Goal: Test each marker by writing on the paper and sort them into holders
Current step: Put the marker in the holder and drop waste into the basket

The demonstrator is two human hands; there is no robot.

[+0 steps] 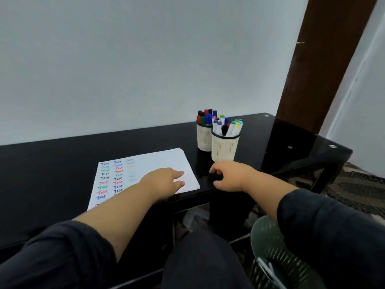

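Note:
A white paper (164,161) lies on the black table (52,163), covered on its left with columns of the word "Test" in several colours. My left hand (164,181) rests flat on the paper's right part, fingers apart, holding nothing. My right hand (231,175) hovers over the table just right of the paper, fingers loosely curled and empty. Two white mesh holders stand behind it: the near holder (224,148) with white-bodied markers (229,126), and the far holder (203,138) with dark-bodied markers (205,118).
A brown wooden post (312,69) rises at the table's right corner. A green mesh basket (277,253) sits on the floor at lower right beside my knee (200,261). A plain white wall (125,59) backs the table.

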